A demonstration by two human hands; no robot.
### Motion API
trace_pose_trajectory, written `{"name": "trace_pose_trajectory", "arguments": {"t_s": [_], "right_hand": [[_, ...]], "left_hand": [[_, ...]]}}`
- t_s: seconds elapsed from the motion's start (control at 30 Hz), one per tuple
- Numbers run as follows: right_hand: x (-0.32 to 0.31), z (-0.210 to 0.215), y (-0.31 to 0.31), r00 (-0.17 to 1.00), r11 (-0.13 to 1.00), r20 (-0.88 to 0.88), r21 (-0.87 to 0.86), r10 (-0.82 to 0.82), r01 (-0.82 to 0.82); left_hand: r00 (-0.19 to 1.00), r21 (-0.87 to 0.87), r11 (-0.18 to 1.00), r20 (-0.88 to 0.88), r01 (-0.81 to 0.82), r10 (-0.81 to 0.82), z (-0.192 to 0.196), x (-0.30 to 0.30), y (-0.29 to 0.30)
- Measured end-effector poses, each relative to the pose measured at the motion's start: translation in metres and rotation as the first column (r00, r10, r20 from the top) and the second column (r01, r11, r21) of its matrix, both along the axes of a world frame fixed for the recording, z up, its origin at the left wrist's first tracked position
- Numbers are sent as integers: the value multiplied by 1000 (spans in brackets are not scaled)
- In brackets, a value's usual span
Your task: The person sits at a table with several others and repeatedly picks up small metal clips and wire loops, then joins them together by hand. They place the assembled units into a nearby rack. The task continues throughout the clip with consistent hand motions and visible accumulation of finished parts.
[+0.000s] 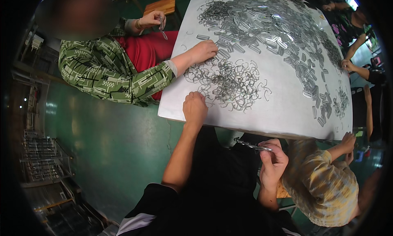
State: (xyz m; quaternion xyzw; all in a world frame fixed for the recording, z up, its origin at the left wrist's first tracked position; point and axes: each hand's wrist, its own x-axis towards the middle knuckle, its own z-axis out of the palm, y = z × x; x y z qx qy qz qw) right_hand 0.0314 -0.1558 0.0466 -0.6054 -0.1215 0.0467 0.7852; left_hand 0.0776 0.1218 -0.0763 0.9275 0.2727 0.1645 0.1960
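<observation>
My left hand (195, 108) rests at the near left edge of the white table, its fingers curled down beside a loose pile of small bent wire hooks (225, 84). Whatever those fingers may hold is hidden. Off the table's front edge, above my lap, my right hand (273, 164) pinches a narrow shiny metal piece (254, 146) between thumb and fingers. It points away to the left, and its far end looks uneven, with small dark bits too small to make out.
Flat oblong metal pieces (270, 33) lie heaped across the white table (282, 109), with another hook pile (215, 13) farther back. At left, a person in a green patterned jacket (118, 78) reaches in beside my pile. Someone in yellowish plaid (321, 182) sits close at right.
</observation>
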Motion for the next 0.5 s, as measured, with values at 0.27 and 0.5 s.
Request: {"name": "trace_pose_trajectory", "arguments": {"t_s": [0.27, 0.5], "right_hand": [[-3, -1, -2, 1000, 1000, -2, -11, -9, 9], [-3, 7, -2, 1000, 1000, 13, -28, 3, -3]], "left_hand": [[999, -106, 994, 27, 22, -19, 8, -7, 6], [982, -226, 970, 183, 84, -42, 20, 0, 34]]}}
